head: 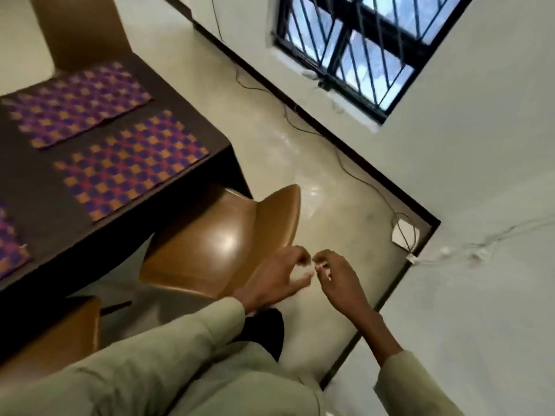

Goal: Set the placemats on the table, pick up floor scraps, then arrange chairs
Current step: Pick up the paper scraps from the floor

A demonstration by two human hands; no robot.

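Three checked purple-and-orange placemats lie on the dark table (24,175): one at the far side (78,103), one near the corner (129,163), and one cut off at the left edge (9,247). A tan chair (222,235) is tucked under the table corner. Just right of its backrest, my left hand (282,274) is cupped around small white paper scraps (300,273). My right hand (336,277) is close beside it, its fingertips pinched on a small white scrap. The view is blurred.
A second tan chair (78,28) stands at the table's far end and a third chair seat (51,337) shows at the lower left. A thin cable (354,172) runs along the dark skirting to a white box (404,232) in the corner. A barred window (360,46) is in the wall.
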